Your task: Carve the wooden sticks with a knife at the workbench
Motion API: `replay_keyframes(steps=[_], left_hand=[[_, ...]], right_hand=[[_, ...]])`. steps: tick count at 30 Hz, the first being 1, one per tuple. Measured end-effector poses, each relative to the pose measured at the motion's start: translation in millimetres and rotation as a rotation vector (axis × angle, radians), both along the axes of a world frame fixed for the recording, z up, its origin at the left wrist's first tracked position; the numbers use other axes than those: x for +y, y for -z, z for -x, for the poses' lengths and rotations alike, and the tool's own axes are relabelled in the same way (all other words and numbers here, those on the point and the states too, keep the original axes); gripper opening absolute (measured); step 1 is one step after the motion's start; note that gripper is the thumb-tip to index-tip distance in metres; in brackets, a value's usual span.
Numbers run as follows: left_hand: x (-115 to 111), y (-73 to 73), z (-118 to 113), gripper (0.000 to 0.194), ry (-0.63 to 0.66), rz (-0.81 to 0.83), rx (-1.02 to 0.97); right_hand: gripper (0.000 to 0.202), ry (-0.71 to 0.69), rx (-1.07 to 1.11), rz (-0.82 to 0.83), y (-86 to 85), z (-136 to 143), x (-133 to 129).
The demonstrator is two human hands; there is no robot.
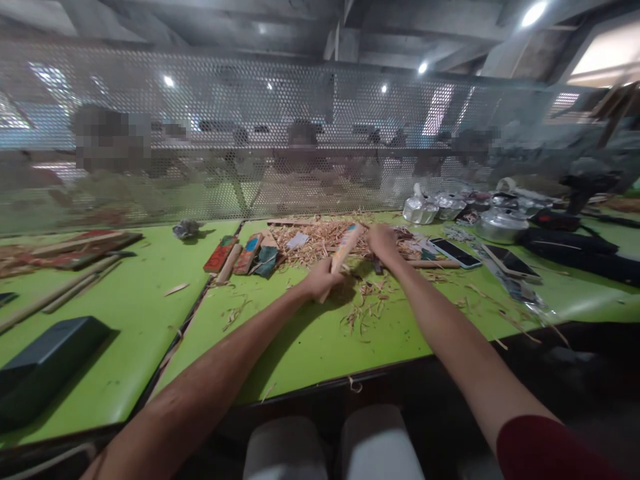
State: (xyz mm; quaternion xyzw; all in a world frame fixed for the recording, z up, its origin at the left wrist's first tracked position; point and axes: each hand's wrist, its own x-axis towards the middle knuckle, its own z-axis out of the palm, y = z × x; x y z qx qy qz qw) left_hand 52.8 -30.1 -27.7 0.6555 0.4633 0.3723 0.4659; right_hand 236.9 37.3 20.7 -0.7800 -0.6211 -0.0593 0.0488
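One wooden piece [345,248] in left hand [323,281], fingers closed round lower end; best gripped firmly, steadily. Right hand [383,243] nearby, blurred: closure, contents can't tell.

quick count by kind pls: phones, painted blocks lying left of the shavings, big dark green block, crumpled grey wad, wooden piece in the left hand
Phones: 2
Painted blocks: 2
Dark green block: 1
Crumpled grey wad: 1
Wooden piece in the left hand: 1
Total: 7
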Motion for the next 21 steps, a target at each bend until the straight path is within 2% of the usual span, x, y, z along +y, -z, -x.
replay_keyframes(steps=[3,6,13,18,21], left_hand=[[-7.9,4.0,-10.6,0.026,0.047,-0.013,-0.035],[-4.0,9.7,-12.2,0.025,0.021,0.043,-0.097],[9.1,14.3,4.9,0.023,-0.027,0.04,-0.16],[7.5,12.4,2.0,0.024,-0.056,0.062,-0.237],[8.4,13.5,1.5,0.022,-0.043,0.088,-0.273]], right_hand=[[0.036,0.088,0.114,-0.081,1.3,-27.5,7.0],[0.039,0.091,0.17,-0.109,5.4,-31.1,6.7],[0.038,-0.182,0.232,-0.179,0.4,1.9,-7.5],[0.035,-0.352,0.092,-0.113,3.1,28.7,-17.1],[0.038,-0.365,0.009,-0.072,7.7,41.0,-18.9]])
